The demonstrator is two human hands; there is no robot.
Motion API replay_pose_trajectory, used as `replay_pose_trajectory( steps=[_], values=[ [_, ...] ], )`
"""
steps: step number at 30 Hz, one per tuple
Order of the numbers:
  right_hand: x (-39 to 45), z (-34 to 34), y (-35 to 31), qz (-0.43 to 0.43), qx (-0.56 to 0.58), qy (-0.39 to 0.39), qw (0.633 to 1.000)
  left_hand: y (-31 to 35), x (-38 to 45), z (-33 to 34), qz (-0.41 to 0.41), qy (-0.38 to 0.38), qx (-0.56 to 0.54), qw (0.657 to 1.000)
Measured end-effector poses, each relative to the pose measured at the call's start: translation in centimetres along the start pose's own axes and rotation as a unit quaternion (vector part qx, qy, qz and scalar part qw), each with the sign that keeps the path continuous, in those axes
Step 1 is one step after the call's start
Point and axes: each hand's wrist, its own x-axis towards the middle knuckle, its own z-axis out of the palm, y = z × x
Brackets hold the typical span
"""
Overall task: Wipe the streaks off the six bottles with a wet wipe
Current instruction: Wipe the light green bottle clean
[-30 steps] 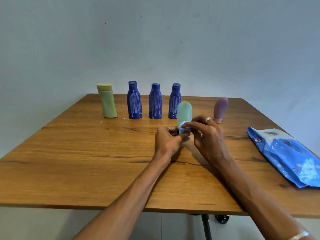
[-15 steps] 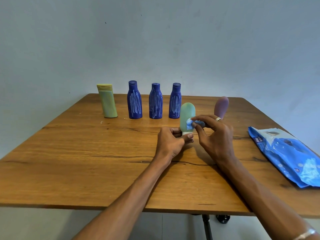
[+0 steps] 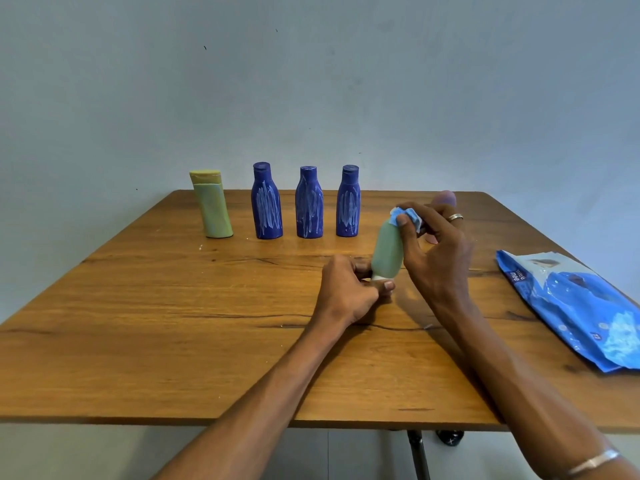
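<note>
Head view: I saw the left hand [image 3: 349,292] with its grip pinched round the white cap end of the green bottle [image 3: 388,252], which tilted up off the tabletop [image 3: 173,323], near the middle toward the right edge. The right hand [image 3: 438,251] had its grip curled on a blue wet wipe [image 3: 405,216], pressed at the bottle's top. Along the far edge stood a yellow-green bottle [image 3: 211,206] and three dark blue bottles [image 3: 309,204] with white streaks. A mauve bottle [image 3: 445,197] was mostly hidden behind the right hand. The blue wipe pack [image 3: 575,303] lay at the right edge.
</note>
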Motion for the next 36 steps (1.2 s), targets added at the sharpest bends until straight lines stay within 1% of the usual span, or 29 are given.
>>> replay_pose_trajectory(
  steps=[5,8,11,13,15,17,19,23,25,27,30,36],
  values=[
    [0.2,-0.4,0.0,-0.066,-0.052,-0.034,0.996,0.3,-0.2,0.1,0.005,0.013,0.044,0.999],
    [0.1,-0.4,0.0,-0.119,-0.063,-0.063,0.989,0.5,-0.5,0.0,0.030,0.021,0.070,0.997],
    [-0.8,0.3,-0.6,-0.206,-0.125,-0.104,0.965,0.5,-0.6,-0.3,0.058,0.047,0.080,0.994],
    [-1.4,0.7,-1.0,-0.230,-0.146,-0.133,0.953,0.3,-0.6,-0.4,0.057,0.058,0.075,0.994],
    [-1.3,0.6,-1.0,-0.231,-0.144,-0.106,0.957,0.2,-0.5,-0.3,0.061,0.064,0.066,0.994],
    [-0.9,0.2,-0.8,-0.204,-0.125,-0.057,0.969,0.2,-0.5,-0.3,0.063,0.062,0.057,0.994],
    [-0.4,-0.4,-0.5,-0.146,-0.081,-0.024,0.986,0.4,-0.5,-0.3,0.052,0.056,0.053,0.996],
    [-0.1,-0.7,-0.9,-0.051,-0.018,0.006,0.998,0.5,-0.4,-0.2,0.027,0.038,0.017,0.999],
    [0.1,-0.6,-1.0,0.011,0.017,0.024,1.000,0.3,-0.4,-0.2,0.017,0.033,0.000,0.999],
    [0.2,-0.5,-0.9,0.066,0.053,0.025,0.996,0.3,-0.4,-0.2,0.011,0.029,-0.004,1.000],
    [0.1,-0.5,-0.7,0.119,0.080,0.014,0.990,0.4,-0.4,-0.3,0.006,0.027,-0.009,1.000],
    [-0.4,-0.4,-0.6,0.184,0.125,0.008,0.975,0.2,-0.4,-0.3,-0.024,0.026,-0.064,0.997]
  ],
)
